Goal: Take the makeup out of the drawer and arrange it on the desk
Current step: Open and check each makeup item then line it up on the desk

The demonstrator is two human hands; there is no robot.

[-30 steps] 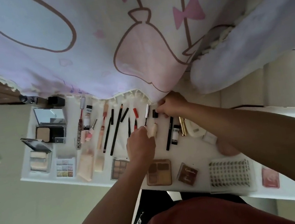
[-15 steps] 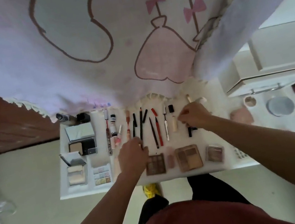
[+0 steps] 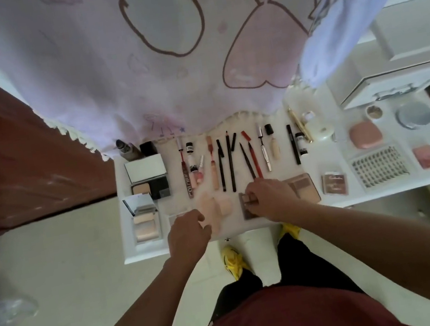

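Near edge of white desk (image 3: 148, 249): L hand (image 3: 188, 232), fingers curled over small palette (image 3: 177, 216), just beside pink sponges (image 3: 214, 208); can't tell if it grips. R hand (image 3: 270, 199) pinches dark eyeshadow palette (image 3: 246, 213) (lying flat on desk). Farther back: row of pencils & tubes (image 3: 230, 160).

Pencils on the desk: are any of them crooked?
Yes. Most lie straight in the row, but the dark pencil and the red pencil beside it slant, and the gold tube farther right slants too.
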